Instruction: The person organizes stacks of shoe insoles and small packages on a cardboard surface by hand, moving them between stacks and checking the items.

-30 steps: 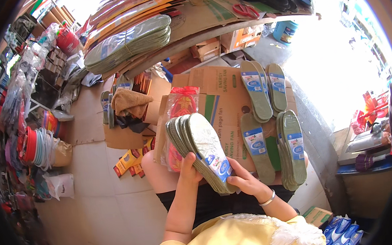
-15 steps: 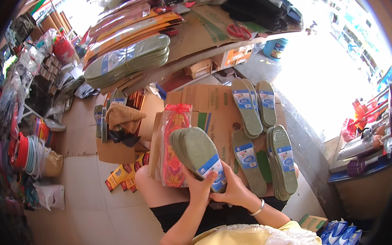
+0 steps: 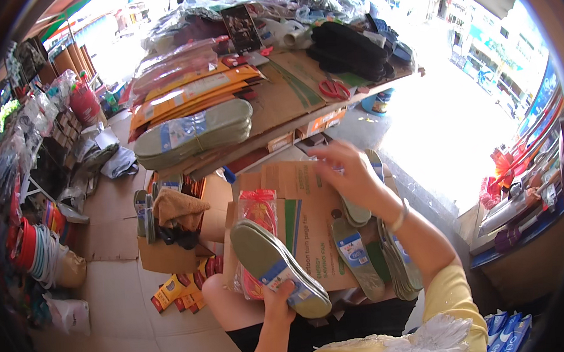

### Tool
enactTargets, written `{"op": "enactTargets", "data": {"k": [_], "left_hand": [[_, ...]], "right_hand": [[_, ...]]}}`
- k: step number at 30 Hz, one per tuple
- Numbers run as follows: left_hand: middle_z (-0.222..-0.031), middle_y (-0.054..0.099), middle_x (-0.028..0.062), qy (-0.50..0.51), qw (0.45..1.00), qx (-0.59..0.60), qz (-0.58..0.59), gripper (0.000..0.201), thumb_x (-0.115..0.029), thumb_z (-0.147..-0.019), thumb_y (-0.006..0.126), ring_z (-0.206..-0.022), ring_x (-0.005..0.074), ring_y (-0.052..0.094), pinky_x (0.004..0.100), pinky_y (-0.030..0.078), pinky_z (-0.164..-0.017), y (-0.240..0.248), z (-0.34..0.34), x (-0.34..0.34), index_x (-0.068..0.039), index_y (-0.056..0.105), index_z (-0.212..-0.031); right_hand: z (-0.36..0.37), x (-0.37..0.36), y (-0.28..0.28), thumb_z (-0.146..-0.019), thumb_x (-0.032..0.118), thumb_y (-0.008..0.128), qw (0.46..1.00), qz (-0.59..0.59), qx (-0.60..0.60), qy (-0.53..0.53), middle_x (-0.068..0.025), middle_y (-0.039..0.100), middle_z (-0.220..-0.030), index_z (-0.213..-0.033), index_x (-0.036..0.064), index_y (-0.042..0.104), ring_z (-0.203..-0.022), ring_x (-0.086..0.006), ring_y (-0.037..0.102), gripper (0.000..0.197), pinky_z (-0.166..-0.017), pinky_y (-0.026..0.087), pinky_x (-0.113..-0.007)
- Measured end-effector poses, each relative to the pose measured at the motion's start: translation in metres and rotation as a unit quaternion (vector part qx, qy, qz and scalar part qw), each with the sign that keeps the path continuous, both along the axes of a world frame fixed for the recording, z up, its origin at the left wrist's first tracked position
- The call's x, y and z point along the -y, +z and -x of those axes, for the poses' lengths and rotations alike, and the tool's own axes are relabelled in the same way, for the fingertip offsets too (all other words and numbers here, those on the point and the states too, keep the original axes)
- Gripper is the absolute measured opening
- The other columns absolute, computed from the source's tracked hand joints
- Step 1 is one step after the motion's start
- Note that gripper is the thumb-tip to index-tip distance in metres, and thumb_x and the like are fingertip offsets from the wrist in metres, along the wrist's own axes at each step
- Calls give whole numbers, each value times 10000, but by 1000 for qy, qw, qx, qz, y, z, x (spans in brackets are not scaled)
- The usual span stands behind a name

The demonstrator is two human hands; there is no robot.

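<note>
My left hand [image 3: 279,300] grips a stack of grey-green insoles [image 3: 257,247] with a blue paper band, tilted above my lap. My right hand [image 3: 357,175] is raised over the cardboard box [image 3: 319,238], fingers apart and nothing seen in them. Beneath and behind it lie more insoles [image 3: 358,214], partly hidden by the hand and wrist. Nearer to me on the box rest a banded insole [image 3: 362,261] and, at its right, an insole stack [image 3: 395,269] partly covered by my forearm. A red patterned pack [image 3: 258,212] in clear plastic sits left of these, partly behind the held stack.
A cardboard-topped table ahead bears a tied insole bundle [image 3: 197,132], orange packets [image 3: 194,91], red scissors [image 3: 333,89] and black items [image 3: 349,50]. An open carton [image 3: 165,252] with a brown cloth [image 3: 178,207] stands at left, yellow packets [image 3: 173,292] near it. Goods crowd both sides.
My right hand has left the held stack and moved up and forward over the insoles on the box. The left hand keeps the stack, now lower and tilted further left. The view has shifted.
</note>
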State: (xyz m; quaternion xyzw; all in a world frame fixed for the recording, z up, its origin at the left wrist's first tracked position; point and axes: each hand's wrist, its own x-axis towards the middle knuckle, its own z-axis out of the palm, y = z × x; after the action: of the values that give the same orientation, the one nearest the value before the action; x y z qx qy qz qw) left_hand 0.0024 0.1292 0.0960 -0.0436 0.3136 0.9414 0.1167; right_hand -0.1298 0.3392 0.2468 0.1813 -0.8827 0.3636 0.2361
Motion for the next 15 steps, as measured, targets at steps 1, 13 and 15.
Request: {"op": "enactTargets", "data": {"k": [1,13,15], "left_hand": [[-971,608,79,-2,1000,0,-5,555,-146,-736,770,-840,221,646,368,573,-722,-2,-3,1,-53,459,-1186],[-1011,604,93,-55,996,70,23,599,-2,-688,760,-893,220,631,364,542,-763,-24,-8,37,-35,446,-1196],[-941,592,-23,-76,984,78,144,423,-23,-725,656,-776,99,575,252,498,-628,-41,-3,37,-93,540,-1126]], "right_hand": [[28,-4,6,-804,128,629,1000,-17,-23,-9,-140,596,-842,-1031,47,655,-851,-304,575,242,-742,469,-385],[198,13,36,-852,210,547,946,-211,12,-247,-152,585,-1080,-1117,154,639,-963,-353,605,286,-818,494,-442],[211,9,35,-864,232,548,933,-241,39,-265,-149,592,-1085,-1121,174,638,-969,-354,605,278,-818,490,-450]]}}
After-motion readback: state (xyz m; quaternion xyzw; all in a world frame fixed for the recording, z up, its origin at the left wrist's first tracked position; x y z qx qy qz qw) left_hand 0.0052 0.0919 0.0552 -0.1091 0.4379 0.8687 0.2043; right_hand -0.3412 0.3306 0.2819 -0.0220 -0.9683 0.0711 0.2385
